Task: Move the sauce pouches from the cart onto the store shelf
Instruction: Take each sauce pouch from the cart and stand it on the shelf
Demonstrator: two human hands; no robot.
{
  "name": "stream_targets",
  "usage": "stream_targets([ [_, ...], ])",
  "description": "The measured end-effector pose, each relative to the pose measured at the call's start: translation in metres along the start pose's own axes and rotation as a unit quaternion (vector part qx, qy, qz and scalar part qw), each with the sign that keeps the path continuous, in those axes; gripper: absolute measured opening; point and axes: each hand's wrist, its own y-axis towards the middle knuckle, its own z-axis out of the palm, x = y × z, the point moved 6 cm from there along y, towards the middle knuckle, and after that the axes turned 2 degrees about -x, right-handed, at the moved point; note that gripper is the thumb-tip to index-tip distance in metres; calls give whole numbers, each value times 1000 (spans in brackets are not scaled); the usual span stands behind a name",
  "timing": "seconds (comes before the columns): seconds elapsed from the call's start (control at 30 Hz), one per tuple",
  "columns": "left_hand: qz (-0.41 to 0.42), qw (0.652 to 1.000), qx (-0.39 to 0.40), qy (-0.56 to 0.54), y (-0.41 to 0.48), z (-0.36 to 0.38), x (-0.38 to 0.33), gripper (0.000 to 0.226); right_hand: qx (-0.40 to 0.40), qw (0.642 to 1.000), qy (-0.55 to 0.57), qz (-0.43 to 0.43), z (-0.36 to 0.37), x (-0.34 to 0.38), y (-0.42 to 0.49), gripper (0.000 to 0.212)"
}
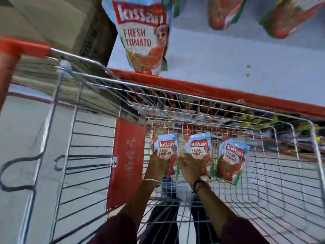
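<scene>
Both my hands are down in the wire cart. Left hand lies on the left sauce pouch, right hand on the middle pouch; the grip on each looks wrapped over the lower half, though motion blur hides whether the fingers have pinched shut, so I cannot tell for certain. A third pouch leans untouched just right of those, tilted. Up on the far shelf, behind its red front edge, one shelved pouch stands already placed, and further blurred red-and-green packs sit far right; whether they belong to this job I can't say. My read: at least one done, three left in the cart. Labels legible on every pouch: "Kissan", "FRESH TOMATO". The red cart panel carries small round icons, unreadable.
</scene>
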Motion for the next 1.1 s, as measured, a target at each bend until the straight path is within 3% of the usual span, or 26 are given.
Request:
stream_targets([
  [0.1,4,999,-40,32,32,10,40,51,32,998,32,37,20,-14,22,55],
  [0.17,-21,999,-45,-8,57,26,83,41,51,996,55,40,33,-20,37,60],
  [0.4,-127,984,-105,-70,75,25,86,20,63,992,102,45,47,-23,81,50],
  [0.63,-159,974,-101,-127,94,26,100,31,102,986,104,81,55,-33,85,30],
  [1.0,-19,988,-38,-149,45,3,26,22,47,987,147,-36,-16,6,8,8],
  [1.1,49,986,-28,-155,20,-4,-9,26,1,984,157,-87,-46,24,-23,25],
])
